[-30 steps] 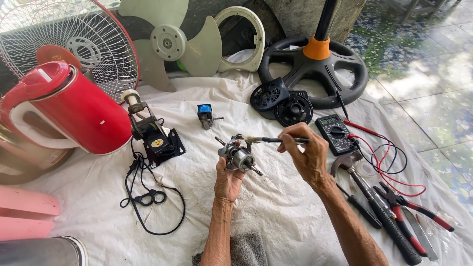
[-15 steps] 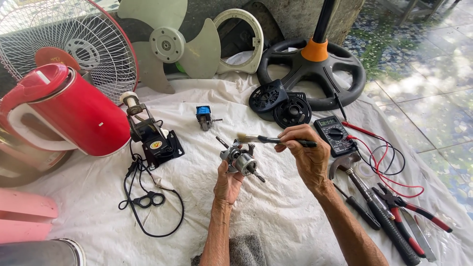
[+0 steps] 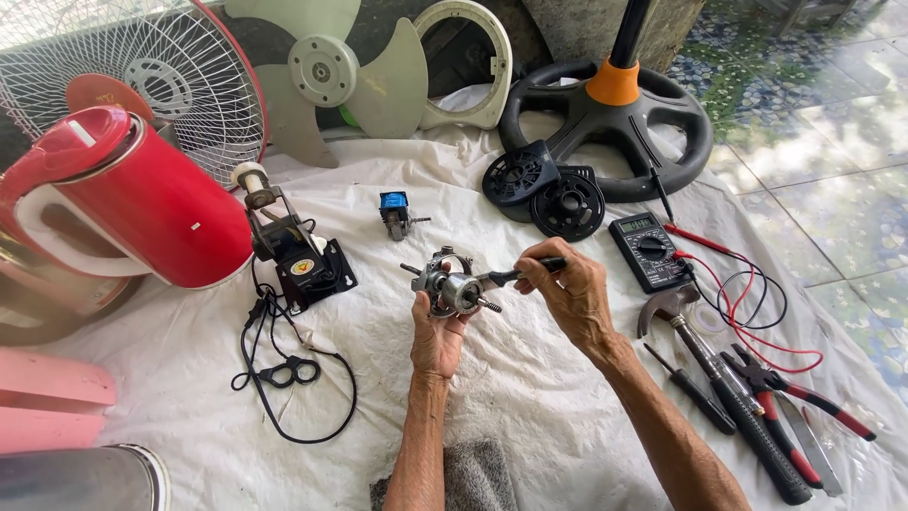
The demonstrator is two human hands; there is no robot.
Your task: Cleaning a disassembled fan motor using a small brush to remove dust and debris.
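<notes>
My left hand (image 3: 437, 333) grips a small metal fan motor (image 3: 448, 286) with a shaft sticking out, held above a white cloth (image 3: 530, 378). My right hand (image 3: 572, 293) holds a dark-handled screwdriver (image 3: 518, 274), its tip resting against the motor's right side. Both forearms reach in from the bottom edge.
A red kettle (image 3: 142, 203), a wire fan grille (image 3: 142, 76) and a pale fan blade (image 3: 326, 71) lie at the left and back. A black fan base (image 3: 605, 114), black motor covers (image 3: 544, 189), a multimeter (image 3: 645, 248) with leads, a hammer (image 3: 728, 397) and pliers (image 3: 804, 402) sit right. A black part with cable (image 3: 298, 270) lies left.
The screwdriver in my right hand has dropped from a level position above the motor down to the motor's right side. The motor stays in my left hand.
</notes>
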